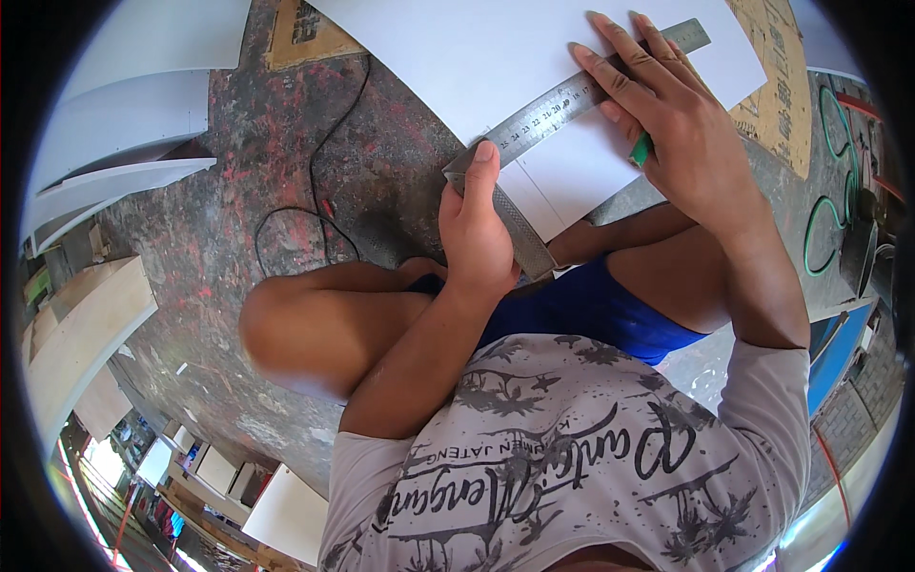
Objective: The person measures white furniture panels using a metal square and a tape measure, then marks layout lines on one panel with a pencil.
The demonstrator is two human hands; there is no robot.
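Note:
A steel try square (548,119) with a graduated blade lies across a white board (429,62). My left hand (477,224) grips the square's corner, thumb on top near the board's edge; its stock (522,234) points down toward my lap. My right hand (677,124) rests over the far part of the blade, fingers stretched out and pressing on it. A green pencil (641,149) is tucked under that hand by the thumb; most of it is hidden. Thin pencil lines (538,191) show on the board beside the stock.
My crossed legs (334,324) are close below the board. A black cord (313,181) loops over the stained floor (238,229). Cardboard (786,105) lies under the board at right. White panels (143,105) stand at left; a green hose (827,205) is at far right.

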